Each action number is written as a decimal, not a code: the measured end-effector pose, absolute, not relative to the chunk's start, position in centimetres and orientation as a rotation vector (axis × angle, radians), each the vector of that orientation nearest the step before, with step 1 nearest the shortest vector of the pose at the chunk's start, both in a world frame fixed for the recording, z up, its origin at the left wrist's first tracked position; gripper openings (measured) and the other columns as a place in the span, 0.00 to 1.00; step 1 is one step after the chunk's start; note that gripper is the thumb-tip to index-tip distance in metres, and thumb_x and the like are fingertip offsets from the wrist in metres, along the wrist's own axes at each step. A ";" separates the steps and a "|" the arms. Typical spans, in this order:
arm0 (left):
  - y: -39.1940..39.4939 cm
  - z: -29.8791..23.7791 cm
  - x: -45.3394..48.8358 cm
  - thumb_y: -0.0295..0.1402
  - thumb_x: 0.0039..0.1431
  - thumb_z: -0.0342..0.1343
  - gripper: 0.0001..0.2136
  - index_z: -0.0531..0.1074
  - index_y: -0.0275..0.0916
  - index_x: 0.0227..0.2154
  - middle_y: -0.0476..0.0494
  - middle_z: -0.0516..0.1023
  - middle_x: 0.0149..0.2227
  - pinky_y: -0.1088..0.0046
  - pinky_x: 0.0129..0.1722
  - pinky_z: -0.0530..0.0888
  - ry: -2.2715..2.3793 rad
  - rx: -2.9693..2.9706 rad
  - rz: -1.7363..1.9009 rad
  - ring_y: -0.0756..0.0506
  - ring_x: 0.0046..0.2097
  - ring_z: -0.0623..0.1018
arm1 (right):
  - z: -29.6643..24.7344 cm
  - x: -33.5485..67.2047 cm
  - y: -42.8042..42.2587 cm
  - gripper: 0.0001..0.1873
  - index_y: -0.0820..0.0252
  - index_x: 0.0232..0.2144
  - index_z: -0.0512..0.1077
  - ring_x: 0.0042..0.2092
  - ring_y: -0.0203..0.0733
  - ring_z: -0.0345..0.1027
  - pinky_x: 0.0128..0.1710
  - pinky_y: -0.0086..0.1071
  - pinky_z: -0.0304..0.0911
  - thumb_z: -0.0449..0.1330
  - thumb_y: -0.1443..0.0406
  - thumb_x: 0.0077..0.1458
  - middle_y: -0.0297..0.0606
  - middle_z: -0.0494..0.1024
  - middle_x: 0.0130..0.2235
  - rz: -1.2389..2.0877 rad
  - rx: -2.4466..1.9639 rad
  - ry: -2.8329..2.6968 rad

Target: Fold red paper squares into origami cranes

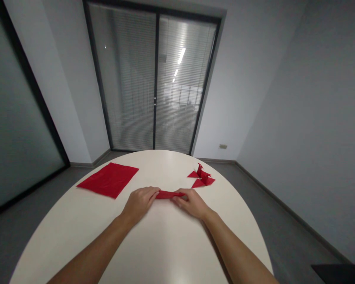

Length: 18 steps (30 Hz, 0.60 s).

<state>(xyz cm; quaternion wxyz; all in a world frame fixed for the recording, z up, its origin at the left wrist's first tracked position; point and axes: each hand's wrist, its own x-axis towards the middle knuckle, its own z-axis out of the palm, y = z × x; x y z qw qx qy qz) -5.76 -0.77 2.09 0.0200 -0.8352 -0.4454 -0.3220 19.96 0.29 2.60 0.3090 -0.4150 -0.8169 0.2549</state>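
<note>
Between my two hands a narrow strip of folded red paper [165, 195] lies crosswise, low over the middle of the table. My left hand [140, 201] is closed on its left end, fingers bent over the edge. The right end is pinched between the thumb and fingers of my right hand [192, 202]. Parts of the paper under the fingers are hidden. Beyond my right hand stand two red origami cranes [205, 179], close together with wings spread. Off to the left, a flat sheet of red paper [110, 179] with faint wrinkles rests on the tabletop.
The round white table [165, 244] has a curved edge on both sides. A glass door with blinds [156, 86] stands beyond it, and grey walls rise left and right. A dark object [340, 273] shows at the lower right corner.
</note>
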 end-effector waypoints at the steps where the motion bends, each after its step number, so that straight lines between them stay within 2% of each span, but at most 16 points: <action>1: -0.9 2.1 -5.6 0.36 0.73 0.45 0.16 0.78 0.41 0.46 0.43 0.85 0.44 0.66 0.48 0.78 -1.390 -2.559 -1.055 0.42 0.45 0.84 | 2.4 19.9 0.4 0.12 0.59 0.40 0.79 0.37 0.43 0.74 0.39 0.34 0.68 0.58 0.59 0.65 0.38 0.83 0.37 0.721 -1.103 -2.099; 4: -1.2 2.1 -5.0 0.37 0.74 0.44 0.16 0.78 0.42 0.46 0.44 0.85 0.44 0.69 0.46 0.78 -1.448 -2.493 -1.199 0.44 0.43 0.84 | 1.8 19.7 0.8 0.13 0.60 0.38 0.76 0.37 0.43 0.74 0.38 0.34 0.68 0.58 0.56 0.65 0.38 0.82 0.36 0.848 -1.079 -1.951; 8: -1.2 2.2 -4.4 0.37 0.72 0.44 0.15 0.77 0.42 0.46 0.44 0.84 0.44 0.70 0.44 0.78 -1.599 -2.447 -1.283 0.44 0.42 0.83 | 1.8 19.3 0.9 0.15 0.60 0.41 0.74 0.40 0.45 0.75 0.39 0.35 0.70 0.60 0.54 0.64 0.41 0.82 0.40 0.987 -0.996 -1.834; 12: -0.7 2.1 -4.4 0.36 0.70 0.47 0.13 0.74 0.40 0.50 0.46 0.82 0.32 0.70 0.37 0.75 -1.877 -2.457 -1.187 0.44 0.34 0.82 | 1.8 19.2 1.0 0.16 0.58 0.45 0.71 0.44 0.47 0.76 0.41 0.36 0.71 0.61 0.54 0.63 0.41 0.81 0.43 1.113 -0.898 -1.776; 14: -0.6 1.9 -4.5 0.34 0.70 0.48 0.14 0.71 0.39 0.53 0.48 0.79 0.29 0.70 0.36 0.74 -1.966 -2.479 -1.107 0.43 0.33 0.81 | 1.6 19.4 1.2 0.16 0.58 0.47 0.70 0.43 0.47 0.77 0.39 0.35 0.71 0.61 0.54 0.63 0.40 0.81 0.43 1.119 -0.918 -1.787; 16: -0.6 1.5 -4.5 0.32 0.69 0.48 0.15 0.69 0.37 0.55 0.47 0.80 0.32 0.69 0.37 0.73 -2.000 -2.511 -1.020 0.43 0.35 0.81 | 1.2 19.8 1.3 0.19 0.57 0.52 0.68 0.40 0.45 0.76 0.35 0.33 0.69 0.61 0.55 0.63 0.39 0.81 0.41 1.034 -1.007 -1.867; 18: -0.9 1.3 -4.4 0.29 0.68 0.49 0.14 0.70 0.37 0.54 0.43 0.81 0.38 0.69 0.41 0.74 -1.972 -2.549 -0.930 0.43 0.40 0.82 | 0.8 20.2 1.5 0.24 0.58 0.59 0.65 0.35 0.43 0.74 0.33 0.32 0.66 0.60 0.58 0.64 0.37 0.80 0.36 0.849 -1.153 -1.983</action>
